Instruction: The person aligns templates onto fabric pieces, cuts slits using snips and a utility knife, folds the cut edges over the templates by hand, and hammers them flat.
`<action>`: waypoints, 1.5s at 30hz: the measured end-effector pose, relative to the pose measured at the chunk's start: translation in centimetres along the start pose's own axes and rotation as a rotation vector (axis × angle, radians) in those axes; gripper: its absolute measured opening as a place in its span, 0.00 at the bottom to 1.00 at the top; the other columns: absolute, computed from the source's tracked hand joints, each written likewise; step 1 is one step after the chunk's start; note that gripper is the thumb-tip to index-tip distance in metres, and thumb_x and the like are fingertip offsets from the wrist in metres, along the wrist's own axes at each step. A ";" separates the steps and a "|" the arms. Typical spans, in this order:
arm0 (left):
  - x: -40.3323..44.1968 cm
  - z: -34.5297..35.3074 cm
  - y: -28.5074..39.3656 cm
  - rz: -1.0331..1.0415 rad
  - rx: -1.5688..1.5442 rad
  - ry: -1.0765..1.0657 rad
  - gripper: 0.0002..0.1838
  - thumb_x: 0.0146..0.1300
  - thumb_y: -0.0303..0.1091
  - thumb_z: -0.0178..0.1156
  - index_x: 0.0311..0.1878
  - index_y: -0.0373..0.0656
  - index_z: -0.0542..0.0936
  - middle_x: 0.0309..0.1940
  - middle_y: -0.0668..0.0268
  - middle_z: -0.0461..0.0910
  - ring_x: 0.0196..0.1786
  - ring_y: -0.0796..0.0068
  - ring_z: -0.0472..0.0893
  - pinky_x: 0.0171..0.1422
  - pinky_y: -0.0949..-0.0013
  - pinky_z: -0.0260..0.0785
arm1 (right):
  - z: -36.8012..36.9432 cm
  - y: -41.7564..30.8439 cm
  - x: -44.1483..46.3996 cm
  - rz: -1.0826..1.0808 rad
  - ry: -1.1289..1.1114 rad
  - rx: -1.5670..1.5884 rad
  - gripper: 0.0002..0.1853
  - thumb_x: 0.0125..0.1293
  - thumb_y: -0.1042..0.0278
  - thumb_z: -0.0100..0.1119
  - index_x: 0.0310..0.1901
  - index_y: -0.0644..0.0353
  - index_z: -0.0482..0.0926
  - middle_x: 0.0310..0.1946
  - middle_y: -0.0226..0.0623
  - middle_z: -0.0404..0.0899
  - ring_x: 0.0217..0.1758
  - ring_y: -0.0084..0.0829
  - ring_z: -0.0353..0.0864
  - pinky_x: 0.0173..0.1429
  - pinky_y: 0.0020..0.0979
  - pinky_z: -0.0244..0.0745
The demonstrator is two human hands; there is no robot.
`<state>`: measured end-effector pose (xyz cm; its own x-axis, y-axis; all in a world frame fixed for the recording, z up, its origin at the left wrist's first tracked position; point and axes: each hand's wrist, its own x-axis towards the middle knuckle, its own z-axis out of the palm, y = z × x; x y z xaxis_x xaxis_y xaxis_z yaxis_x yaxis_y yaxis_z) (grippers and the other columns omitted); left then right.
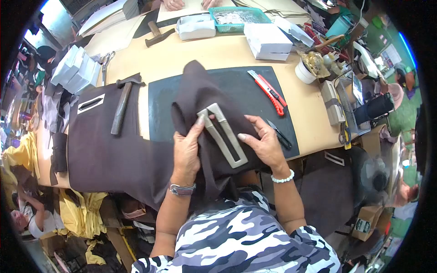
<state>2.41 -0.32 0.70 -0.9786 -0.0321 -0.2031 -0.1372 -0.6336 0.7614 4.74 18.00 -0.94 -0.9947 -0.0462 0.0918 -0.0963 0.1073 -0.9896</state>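
And here's the left hand, thumb pressed on the far left corner of the pale frame, fingers tucked beneath the dark material in a closed pinch. Over on the other side, the right hand is partly open, fingers loosely curved, its thumb against the material right beside the frame's long edge; whether that thumb also touches the frame is hard to say.

Looking at the edges: just right of the right hand lies a slim dark tool, close to the knuckles, so sideways room is tight there. Farther ahead of that hand there's the red cutter, lying on the black mat, and beyond the mat's far edge runs the tan tabletop. Left of the left hand, the material spreads wide, with a hammer on it, well apart from the fingers. Toward the person, the material sags over the table's near edge.

Now the frame itself, between the two hands: long, narrow, greyish beige, slanting away to the left, a dark slot down its middle. The near end is squared and closed; the far end looks uneven. Around it, the material rises in soft folds, peaking ahead of the left hand.
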 end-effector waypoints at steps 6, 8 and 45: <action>1.1 -3.7 0.2 0.150 0.111 0.096 0.13 0.62 0.29 0.61 0.48 0.33 0.76 0.44 0.59 0.80 0.44 0.72 0.80 0.50 0.73 0.72 | 2.0 1.7 -1.3 -0.007 0.067 -0.087 0.20 0.60 0.73 0.60 0.54 0.67 0.72 0.50 0.46 0.78 0.55 0.36 0.77 0.59 0.32 0.70; 1.0 -4.5 -0.3 0.202 0.218 0.170 0.17 0.61 0.29 0.62 0.49 0.29 0.74 0.47 0.57 0.78 0.45 0.71 0.79 0.50 0.72 0.72 | 2.1 1.4 -1.3 -0.067 0.088 -0.150 0.19 0.60 0.73 0.59 0.54 0.66 0.72 0.50 0.46 0.78 0.55 0.38 0.78 0.59 0.33 0.71; -0.7 -6.1 -2.3 0.394 0.516 0.120 0.13 0.63 0.28 0.59 0.47 0.28 0.77 0.45 0.61 0.81 0.45 0.75 0.78 0.51 0.71 0.69 | 1.9 2.0 -1.0 -0.138 0.159 -0.206 0.19 0.60 0.72 0.59 0.53 0.64 0.72 0.44 0.52 0.80 0.49 0.41 0.81 0.51 0.32 0.74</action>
<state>4.32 -3.58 -4.63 -0.9508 -0.2908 0.1071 0.1432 -0.1060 0.9840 5.57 16.35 -3.26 -0.9633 0.0797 0.2564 -0.2204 0.3106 -0.9246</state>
